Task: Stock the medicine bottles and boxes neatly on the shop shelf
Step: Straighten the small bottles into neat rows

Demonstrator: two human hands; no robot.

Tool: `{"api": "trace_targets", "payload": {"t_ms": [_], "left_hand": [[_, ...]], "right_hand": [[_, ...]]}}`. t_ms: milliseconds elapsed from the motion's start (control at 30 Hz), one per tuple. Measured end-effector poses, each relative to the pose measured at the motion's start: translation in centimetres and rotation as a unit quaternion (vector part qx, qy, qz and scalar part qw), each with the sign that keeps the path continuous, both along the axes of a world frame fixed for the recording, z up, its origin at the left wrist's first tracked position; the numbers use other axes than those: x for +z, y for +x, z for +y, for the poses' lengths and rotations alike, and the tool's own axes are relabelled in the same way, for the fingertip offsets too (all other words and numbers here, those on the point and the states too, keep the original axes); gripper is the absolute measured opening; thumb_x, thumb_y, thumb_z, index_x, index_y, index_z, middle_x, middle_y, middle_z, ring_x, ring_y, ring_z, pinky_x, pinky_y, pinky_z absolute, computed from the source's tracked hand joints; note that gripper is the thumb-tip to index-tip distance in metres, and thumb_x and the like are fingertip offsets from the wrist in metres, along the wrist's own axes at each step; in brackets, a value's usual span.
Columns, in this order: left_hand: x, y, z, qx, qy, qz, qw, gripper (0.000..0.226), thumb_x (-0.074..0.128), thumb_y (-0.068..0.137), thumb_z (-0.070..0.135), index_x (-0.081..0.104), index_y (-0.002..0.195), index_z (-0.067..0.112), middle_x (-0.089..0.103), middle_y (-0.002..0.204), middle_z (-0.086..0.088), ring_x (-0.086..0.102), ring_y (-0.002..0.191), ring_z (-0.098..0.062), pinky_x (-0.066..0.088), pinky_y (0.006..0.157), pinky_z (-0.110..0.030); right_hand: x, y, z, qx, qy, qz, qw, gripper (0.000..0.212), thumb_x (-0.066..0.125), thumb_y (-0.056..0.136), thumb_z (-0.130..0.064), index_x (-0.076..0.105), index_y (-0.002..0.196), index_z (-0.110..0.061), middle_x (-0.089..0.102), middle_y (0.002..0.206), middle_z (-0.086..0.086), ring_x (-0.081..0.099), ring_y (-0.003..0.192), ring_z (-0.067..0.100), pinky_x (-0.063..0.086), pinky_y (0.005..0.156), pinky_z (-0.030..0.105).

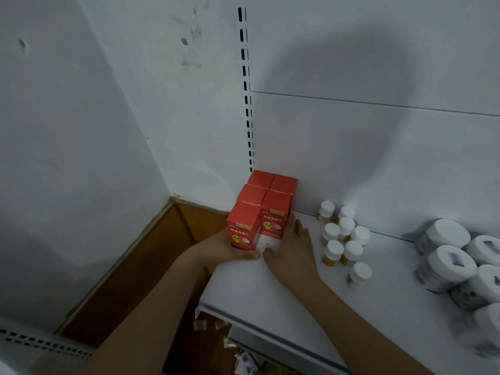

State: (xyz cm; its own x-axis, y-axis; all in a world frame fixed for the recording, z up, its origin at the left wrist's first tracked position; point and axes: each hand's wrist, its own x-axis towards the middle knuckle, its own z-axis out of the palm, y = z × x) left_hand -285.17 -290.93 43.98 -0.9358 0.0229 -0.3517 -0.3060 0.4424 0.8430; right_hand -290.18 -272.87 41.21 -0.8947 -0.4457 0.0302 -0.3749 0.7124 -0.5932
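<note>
White wall [81, 117] (scuffed), brown floor [151, 266].

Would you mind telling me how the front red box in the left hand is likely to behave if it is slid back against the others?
The red box looks like thin card, so probably light and crushable. Tall and narrow, it may tip. The smooth white shelf should let it slide.

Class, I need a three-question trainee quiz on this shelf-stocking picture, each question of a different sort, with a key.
1. True or false: the left hand holds the front red box.
2. Which stands nearest the right hand? A. small white-capped bottles B. large white-lidded jars
3. Fill in: the red boxes stand in the shelf's back ____ corner.

Key: 1 true; 2 A; 3 left.
</note>
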Motion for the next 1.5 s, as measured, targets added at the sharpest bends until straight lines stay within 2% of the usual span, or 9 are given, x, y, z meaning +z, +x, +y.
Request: {"api": "trace_targets", "payload": {"t_ms": [167,233,400,533,767,1200,1367,1433,1500], "left_hand": [[-0.3,-0.4,-0.4,-0.023,-0.023,0.004,0.999,0.046,0.079,0.079,0.041,0.050,0.115,0.048,0.062,0.113,0.022,0.060,0.101,0.011,0.048,0.082,-0.011],[-0.6,-0.5,-0.6,-0.025,-0.022,0.006,0.999,0.045,0.078,0.080,0.040,0.051,0.115,0.047,0.062,0.113,0.020,0.060,0.101,0.009,0.049,0.084,-0.013],[-1.2,-0.6,-1.2,-0.030,-0.029,0.008,0.999,0.051,0.079,0.076,0.051,0.055,0.120,0.043,0.065,0.114,0.016,0.062,0.105,0.002,0.052,0.096,-0.026],[-1.0,-0.4,-1.1,-0.027,-0.025,0.010,0.999,0.043,0.079,0.077,0.047,0.056,0.114,0.045,0.066,0.108,0.018,0.063,0.099,0.007,0.051,0.086,-0.018],[-1.1,-0.5,-1.2,-0.026,-0.021,0.010,0.999,0.053,0.079,0.075,0.052,0.054,0.121,0.043,0.065,0.112,0.016,0.063,0.104,0.001,0.053,0.094,-0.026],[-0.5,0.4,-0.4,0.021,0.005,0.010,1.000,0.043,0.078,0.080,0.043,0.058,0.118,0.040,0.068,0.113,0.014,0.065,0.102,0.003,0.053,0.088,-0.021],[0.3,1.5,-0.4,0.009,-0.021,-0.003,1.000,0.070,0.084,0.073,0.047,0.047,0.132,0.040,0.061,0.123,0.019,0.059,0.113,0.002,0.049,0.102,-0.030],[0.7,2.7,-0.3,0.056,-0.014,-0.001,0.998,0.087,0.083,0.069,0.054,0.037,0.142,0.041,0.052,0.131,0.022,0.049,0.124,-0.001,0.041,0.105,-0.029],[1.3,4.4,0.3,0.172,0.014,0.043,0.984,0.081,0.078,0.073,0.055,0.039,0.142,0.037,0.051,0.131,0.018,0.047,0.125,-0.006,0.039,0.100,-0.031]], "right_hand": [[-0.4,-0.3,0.4,-0.032,-0.012,0.044,0.998,0.095,0.066,0.085,-0.037,0.012,0.155,-0.005,0.031,0.154,0.014,0.028,0.142,0.029,0.024,0.119,0.042],[-0.4,-1.3,0.7,-0.027,-0.001,0.049,0.998,0.093,0.065,0.084,-0.043,0.016,0.155,-0.007,0.031,0.154,0.014,0.026,0.143,0.029,0.022,0.119,0.040],[-1.1,-2.9,0.1,-0.001,0.056,0.071,0.996,0.097,0.025,0.077,-0.065,0.024,0.154,-0.007,0.030,0.158,0.013,0.020,0.148,0.031,0.012,0.122,0.044],[-1.4,-2.6,-0.1,-0.004,0.077,0.079,0.994,0.100,0.014,0.076,-0.066,0.022,0.154,-0.005,0.026,0.160,0.014,0.017,0.150,0.030,0.007,0.121,0.043],[-1.8,-2.6,0.0,-0.010,0.083,0.098,0.992,0.096,0.015,0.081,-0.068,0.023,0.155,-0.007,0.028,0.160,0.012,0.019,0.149,0.028,0.010,0.121,0.041],[-1.3,-2.1,0.1,-0.023,0.073,0.089,0.993,0.092,0.021,0.084,-0.066,0.032,0.151,-0.003,0.038,0.155,0.014,0.030,0.145,0.032,0.020,0.119,0.045],[-0.3,-1.8,0.2,-0.019,0.072,0.048,0.996,0.090,0.029,0.088,-0.062,0.025,0.152,0.002,0.031,0.157,0.020,0.024,0.147,0.034,0.016,0.122,0.043],[1.0,-0.4,0.9,-0.006,0.053,0.008,0.999,0.078,0.044,0.096,-0.047,0.019,0.153,0.001,0.023,0.160,0.019,0.018,0.149,0.031,0.015,0.121,0.037],[2.5,1.7,2.2,-0.008,-0.011,0.000,1.000,0.062,0.050,0.098,-0.034,0.031,0.149,-0.004,0.034,0.153,0.014,0.033,0.140,0.028,0.028,0.112,0.033]]}}
